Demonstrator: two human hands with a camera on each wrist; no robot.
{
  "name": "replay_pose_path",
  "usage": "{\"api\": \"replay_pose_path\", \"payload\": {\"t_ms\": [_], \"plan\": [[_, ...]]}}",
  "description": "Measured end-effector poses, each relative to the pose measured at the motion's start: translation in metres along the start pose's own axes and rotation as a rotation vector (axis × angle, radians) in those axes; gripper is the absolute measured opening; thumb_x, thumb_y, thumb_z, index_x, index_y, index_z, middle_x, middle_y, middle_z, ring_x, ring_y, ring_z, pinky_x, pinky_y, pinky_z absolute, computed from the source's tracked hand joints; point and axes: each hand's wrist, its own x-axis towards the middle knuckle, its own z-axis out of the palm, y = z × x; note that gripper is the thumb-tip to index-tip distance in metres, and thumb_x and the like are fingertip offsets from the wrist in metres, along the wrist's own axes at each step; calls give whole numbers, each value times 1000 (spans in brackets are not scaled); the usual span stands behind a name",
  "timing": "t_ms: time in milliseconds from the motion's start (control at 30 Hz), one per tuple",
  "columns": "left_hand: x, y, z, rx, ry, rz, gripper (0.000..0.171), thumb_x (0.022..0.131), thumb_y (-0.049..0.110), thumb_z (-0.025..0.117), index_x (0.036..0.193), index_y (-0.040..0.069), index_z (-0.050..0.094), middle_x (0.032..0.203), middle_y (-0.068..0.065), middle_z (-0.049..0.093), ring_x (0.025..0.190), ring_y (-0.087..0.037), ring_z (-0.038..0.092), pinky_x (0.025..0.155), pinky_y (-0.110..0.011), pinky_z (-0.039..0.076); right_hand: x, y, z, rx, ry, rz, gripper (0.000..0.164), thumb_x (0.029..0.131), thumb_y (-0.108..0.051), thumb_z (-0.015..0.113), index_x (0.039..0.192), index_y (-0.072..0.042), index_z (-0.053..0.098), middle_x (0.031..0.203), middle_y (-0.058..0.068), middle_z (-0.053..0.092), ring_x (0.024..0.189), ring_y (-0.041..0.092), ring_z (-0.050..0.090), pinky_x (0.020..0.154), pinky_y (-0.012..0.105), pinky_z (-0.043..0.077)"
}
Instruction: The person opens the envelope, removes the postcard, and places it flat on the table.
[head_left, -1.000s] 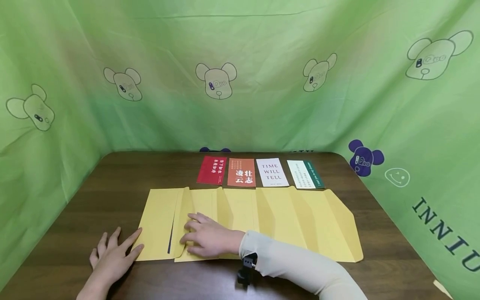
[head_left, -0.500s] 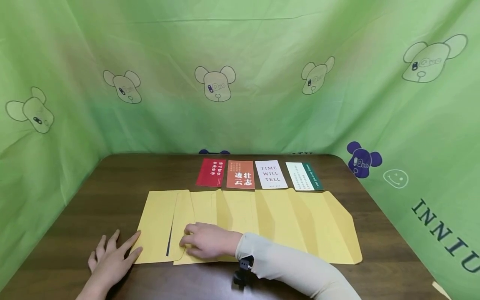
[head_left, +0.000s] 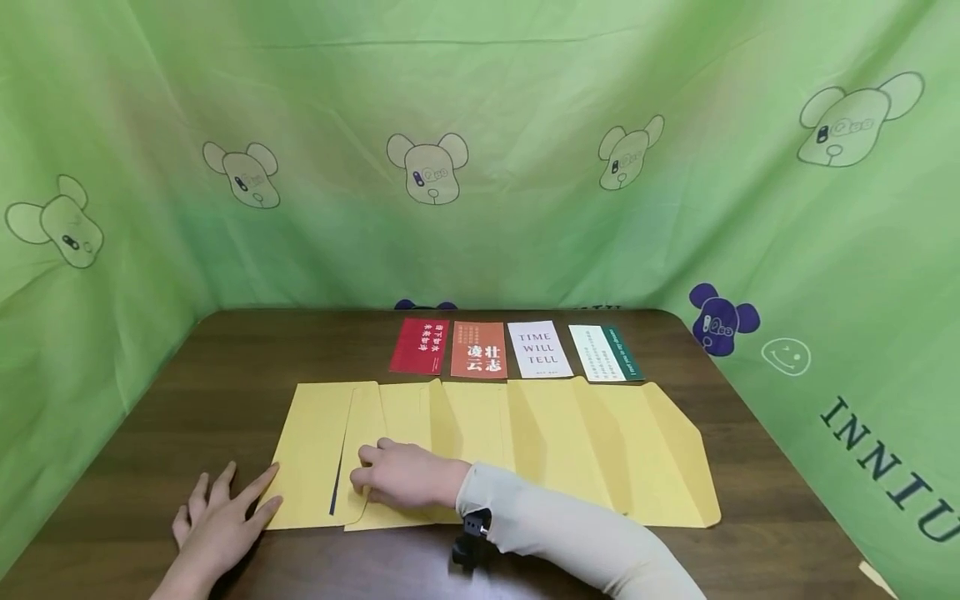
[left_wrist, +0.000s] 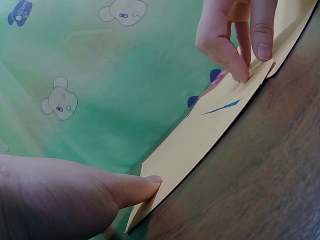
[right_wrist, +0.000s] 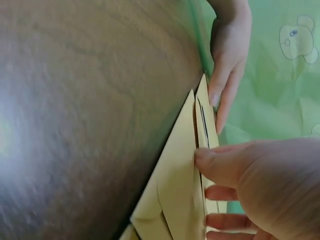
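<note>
A row of overlapping yellow envelopes, with their flaps unfolded to the right, lies across the table. My left hand (head_left: pixel 225 517) rests at the left end, thumb on the leftmost envelope (head_left: pixel 307 450) and other fingers spread at its side edge. Beside a narrow dark slit along that envelope's mouth (left_wrist: pixel 221 107) lies its flap (head_left: pixel 363 417), over the neighbouring envelope. My right hand (head_left: pixel 408 479) has its fingertips on this flap. In the left wrist view the right index finger (left_wrist: pixel 240 72) presses on the flap, with the right thumb (left_wrist: pixel 263 47) by its outer edge.
Behind the envelopes stand in line a red card (head_left: pixel 420 346), an orange card (head_left: pixel 478 350), a white card (head_left: pixel 538 350) and a white-and-green card (head_left: pixel 606 352), all lying flat. The dark wooden table (head_left: pixel 180 417) is walled in by a green printed cloth (head_left: pixel 322 250).
The leftmost envelope's flap has gone from raised to flat. My right hand has moved slightly left and its fingers have bent more. My left hand stays in place.
</note>
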Motion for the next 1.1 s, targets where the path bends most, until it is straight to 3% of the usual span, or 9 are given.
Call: {"api": "replay_pose_path", "payload": {"t_ms": [100, 267, 467, 600, 700, 1100], "plan": [[0, 1, 0, 6, -7, -5, 66, 100, 55, 48, 150, 13, 44, 152, -39, 8, 135, -65, -8, 95, -79, 2, 0, 2, -2, 33, -13, 16, 14, 96, -28, 67, 109, -25, 70, 102, -6, 55, 82, 8, 46, 68, 13, 37], [0, 3, -2, 20, -16, -11, 64, 101, 53, 48, 151, 13, 43, 152, -39, 7, 135, -65, -8, 95, -79, 2, 1, 4, -4, 84, -37, 7, 20, 97, -25, 66, 117, -23, 69, 121, -2, 58, 104, 9, 56, 84, 15, 46], [0, 4, -2, 26, -16, -15, 63, 101, 53, 47, 150, 13, 44, 152, -39, 8, 135, -65, -7, 96, -78, 3, 3, 3, -5, 67, -98, -17, 41, 98, -20, 63, 138, -29, 61, 148, -1, 49, 129, 16, 52, 103, 25, 42], [1, 4, -3, 28, -29, -22, 64, 101, 54, 47, 151, 14, 44, 152, -39, 8, 135, -64, -7, 96, -79, 3, 7, 0, -7, -14, -165, -43, 52, 99, -14, 58, 145, -36, 52, 155, -7, 41, 109, 16, 58, 91, 17, 42], [1, 4, -4, 29, -38, -26, 65, 101, 55, 47, 151, 14, 43, 152, -39, 7, 135, -64, -7, 96, -79, 3, 10, -3, -11, -58, -208, -43, 59, 96, -11, 58, 146, -41, 49, 155, -12, 40, 91, 13, 49, 73, 16, 36], [-1, 2, -3, 29, -32, -31, 68, 99, 59, 46, 151, 16, 44, 153, -38, 7, 136, -64, -7, 95, -80, 1, 9, -10, -11, -55, -244, 46, 63, 94, -12, 60, 144, -48, 48, 151, -21, 41, 113, 19, 53, 70, 19, 42]]}}
